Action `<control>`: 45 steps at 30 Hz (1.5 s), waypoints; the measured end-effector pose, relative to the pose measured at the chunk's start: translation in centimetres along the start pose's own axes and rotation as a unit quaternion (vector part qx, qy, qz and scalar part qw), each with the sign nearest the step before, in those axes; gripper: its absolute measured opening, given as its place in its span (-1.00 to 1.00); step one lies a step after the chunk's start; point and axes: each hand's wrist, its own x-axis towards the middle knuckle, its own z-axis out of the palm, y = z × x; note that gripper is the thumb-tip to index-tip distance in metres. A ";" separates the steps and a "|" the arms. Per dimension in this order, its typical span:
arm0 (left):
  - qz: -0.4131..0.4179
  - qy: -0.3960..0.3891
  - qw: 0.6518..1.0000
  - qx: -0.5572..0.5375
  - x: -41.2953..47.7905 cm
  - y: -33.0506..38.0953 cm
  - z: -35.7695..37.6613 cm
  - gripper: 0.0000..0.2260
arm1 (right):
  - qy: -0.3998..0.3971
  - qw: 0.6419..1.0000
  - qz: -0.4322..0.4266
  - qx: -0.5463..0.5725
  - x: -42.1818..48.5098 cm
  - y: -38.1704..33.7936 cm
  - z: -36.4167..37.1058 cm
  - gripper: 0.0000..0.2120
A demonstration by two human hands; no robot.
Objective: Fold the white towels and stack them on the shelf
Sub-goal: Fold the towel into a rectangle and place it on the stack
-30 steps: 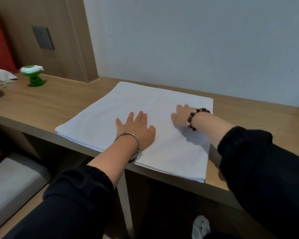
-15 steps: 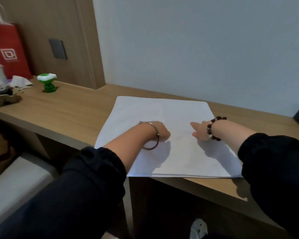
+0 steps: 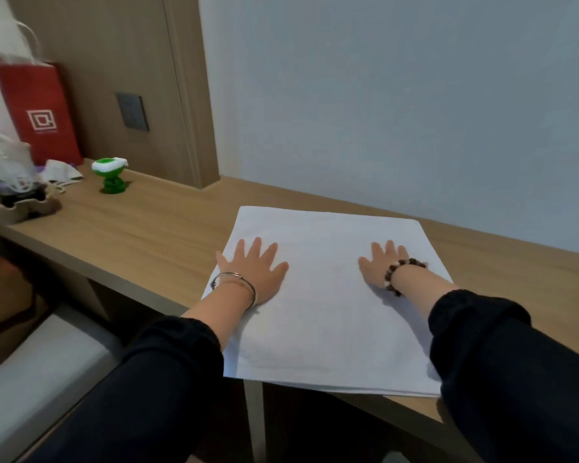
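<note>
I see the folded white towel on the desk's near edge, apparently overhanging it. Left hand and right hand press it flat, fingers spread.

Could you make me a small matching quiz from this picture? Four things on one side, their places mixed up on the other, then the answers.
Things
1. white towel
2. red paper bag
3. green toy
4. dark wall plate

Places
A. on the wood panel, above the desk
B. far left, against the panel
C. flat under the left hand and right hand
D. on the desk, between bag and towel

Pairs: 1-C, 2-B, 3-D, 4-A
</note>
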 end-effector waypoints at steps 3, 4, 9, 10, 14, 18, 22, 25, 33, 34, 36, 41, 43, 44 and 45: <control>-0.010 -0.002 1.000 0.006 -0.1 0.1 -0.1 -0.44 | 0.000 0.999 0.027 -0.034 1.6 -2.0 -1.4 -0.37; -0.008 -0.005 1.000 0.007 -0.1 0.3 -0.1 -0.44 | 0.022 0.999 -0.014 -0.019 2.1 -3.5 -1.5 -0.39; -0.011 0.000 1.000 0.002 0.2 0.2 0.3 -0.42 | 0.067 0.975 -0.213 0.005 3.6 -9.8 -0.1 -0.47; -0.011 0.001 1.000 -0.001 0.2 0.1 0.3 -0.42 | 0.071 0.978 -0.197 0.007 4.2 -9.6 -0.1 -0.47; -0.016 -0.017 1.000 0.003 -0.2 0.4 -0.5 -0.43 | 0.091 0.992 -0.072 0.038 6.6 -7.4 -1.0 -0.44; -0.037 -0.073 0.993 0.081 2.2 1.8 -3.3 -0.47 | 0.099 0.992 -0.056 0.044 7.2 -7.2 -0.8 -0.44; 0.013 -0.075 0.995 0.057 6.4 4.5 -3.8 -0.45 | 0.103 0.992 -0.055 0.055 7.4 -7.2 -0.8 -0.45; 0.084 -0.038 0.996 0.006 9.2 5.5 -2.2 -0.52 | 0.107 0.991 -0.057 0.063 7.7 -7.1 -0.5 -0.46; 0.036 -0.009 0.999 -0.011 12.9 0.1 -1.1 -0.46 | 0.120 0.989 -0.062 0.054 7.7 -7.0 -0.3 -0.47; 0.027 -0.001 1.000 -0.010 13.1 -1.0 -1.1 -0.46 | 0.121 0.989 -0.062 0.054 7.7 -7.0 -0.3 -0.47; 0.014 0.005 1.000 -0.007 13.1 -2.3 -1.0 -0.46 | 0.120 0.989 -0.060 0.056 7.8 -7.0 -0.3 -0.47; 0.098 0.065 0.993 -0.025 12.1 -2.1 -1.0 -0.56 | 0.112 0.990 -0.062 0.052 7.8 -7.1 -0.4 -0.45; 0.173 0.067 0.981 -0.056 11.1 -1.9 -0.7 -0.56 | 0.112 0.990 -0.070 0.053 7.4 -7.3 -0.7 -0.46; 0.185 0.042 0.980 -0.057 10.6 -1.8 -0.6 -0.56 | 0.117 0.989 -0.071 0.052 7.1 -7.5 -0.9 -0.46; 0.181 0.017 0.982 -0.046 10.2 -1.7 -0.6 -0.56 | 0.136 0.987 -0.067 0.043 6.6 -7.6 -1.2 -0.47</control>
